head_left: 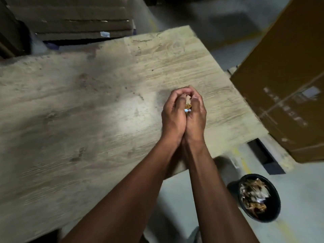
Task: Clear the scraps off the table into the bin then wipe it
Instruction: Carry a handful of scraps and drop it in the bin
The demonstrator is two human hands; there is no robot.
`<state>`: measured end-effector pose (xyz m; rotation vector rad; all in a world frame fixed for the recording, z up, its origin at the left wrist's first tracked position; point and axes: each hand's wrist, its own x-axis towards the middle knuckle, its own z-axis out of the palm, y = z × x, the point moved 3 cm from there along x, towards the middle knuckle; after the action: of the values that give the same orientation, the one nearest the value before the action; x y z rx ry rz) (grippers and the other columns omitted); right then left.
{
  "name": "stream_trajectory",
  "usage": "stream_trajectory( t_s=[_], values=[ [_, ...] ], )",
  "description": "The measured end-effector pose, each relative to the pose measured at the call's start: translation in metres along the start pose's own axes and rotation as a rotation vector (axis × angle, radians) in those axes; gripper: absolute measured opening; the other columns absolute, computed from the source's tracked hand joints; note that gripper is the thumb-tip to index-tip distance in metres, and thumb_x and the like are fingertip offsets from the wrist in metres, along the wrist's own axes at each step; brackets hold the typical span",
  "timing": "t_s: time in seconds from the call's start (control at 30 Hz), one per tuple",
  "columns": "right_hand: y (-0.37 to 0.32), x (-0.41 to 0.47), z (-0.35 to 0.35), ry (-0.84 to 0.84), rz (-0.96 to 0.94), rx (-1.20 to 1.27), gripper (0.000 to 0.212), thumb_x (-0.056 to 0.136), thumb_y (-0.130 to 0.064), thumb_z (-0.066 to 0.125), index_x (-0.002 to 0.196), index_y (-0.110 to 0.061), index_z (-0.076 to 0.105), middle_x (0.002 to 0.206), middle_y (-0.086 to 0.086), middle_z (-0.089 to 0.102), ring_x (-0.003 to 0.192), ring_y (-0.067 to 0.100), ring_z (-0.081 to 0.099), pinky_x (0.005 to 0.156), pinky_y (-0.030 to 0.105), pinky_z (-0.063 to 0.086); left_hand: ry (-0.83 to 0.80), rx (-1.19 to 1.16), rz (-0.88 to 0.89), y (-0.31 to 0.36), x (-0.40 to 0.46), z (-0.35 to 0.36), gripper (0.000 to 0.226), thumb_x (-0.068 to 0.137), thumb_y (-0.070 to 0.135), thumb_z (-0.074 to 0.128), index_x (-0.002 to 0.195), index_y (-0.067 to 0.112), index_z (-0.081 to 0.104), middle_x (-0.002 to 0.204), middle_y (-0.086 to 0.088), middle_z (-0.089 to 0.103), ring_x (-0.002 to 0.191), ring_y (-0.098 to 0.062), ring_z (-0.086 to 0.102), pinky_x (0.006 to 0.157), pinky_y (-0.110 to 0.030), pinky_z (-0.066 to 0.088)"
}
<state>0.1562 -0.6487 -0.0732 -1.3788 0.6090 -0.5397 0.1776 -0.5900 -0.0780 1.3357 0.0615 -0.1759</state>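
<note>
Both hands cupped together over the table (pixel 87 102), near its right edge, toward the near-right corner. Left hand (pixel 172 113) and right hand (pixel 197 114) pressed heel to heel, fingertips meeting at the top, fingers curled inward around a small wad of scraps (pixel 188 106). Only a sliver of the scraps shows in the gap between the thumbs: tan and orange bits with a speck of white-blue. Can't tell how much is in there. Forearms run side by side from the bottom of the view, touching at the wrists. Can't tell whether the hands touch the tabletop or hang just above it. Tabletop is pale wood grain, worn, with dark smudges on the left half and a bright patch left of the hands. Bin (pixel 259 199) sits on the floor off the near-right corner, black, round, partly filled with brown and white scraps, well apart from the hands. Big box (pixel 284 76) stands just off the right edge. Flat cardboard stack (pixel 75 16) beyond the far edge, left. View is motion-blurred, fine detail soft.
</note>
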Motion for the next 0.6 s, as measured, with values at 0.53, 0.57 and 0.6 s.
stream_trajectory(
  t_s=[0.53,0.57,0.6],
  values=[
    [-0.032,0.034,-0.312,0.306,-0.013,0.027,0.038,0.117,-0.015,0.036,0.124,-0.002,0.071,0.124,-0.004,0.073,0.115,-0.005,0.066,0.097,0.013,0.048,-0.321,0.024,-0.118,-0.089,-0.141,0.270,0.023,0.110,0.029,0.060,0.109,0.024,0.082,0.111,0.004,0.082,0.111,-0.013,0.076,0.108,-0.045,0.058],
    [-0.027,0.034,-0.332,0.327,-0.008,0.032,0.038,0.116,-0.017,0.036,0.126,-0.002,0.070,0.124,-0.005,0.073,0.115,-0.004,0.067,0.098,0.014,0.048,-0.330,0.042,-0.133,-0.099,-0.152,0.283,0.022,0.110,0.026,0.060,0.110,0.024,0.082,0.110,0.005,0.082,0.109,-0.011,0.076,0.106,-0.042,0.059],
    [-0.021,0.033,-0.349,0.347,0.003,0.034,0.038,0.116,-0.018,0.036,0.127,-0.005,0.070,0.125,-0.005,0.074,0.117,-0.001,0.067,0.102,0.017,0.050,-0.349,0.053,-0.150,-0.109,-0.161,0.294,0.021,0.109,0.026,0.061,0.111,0.025,0.082,0.110,0.005,0.082,0.109,-0.011,0.077,0.104,-0.040,0.059]
  ],
)
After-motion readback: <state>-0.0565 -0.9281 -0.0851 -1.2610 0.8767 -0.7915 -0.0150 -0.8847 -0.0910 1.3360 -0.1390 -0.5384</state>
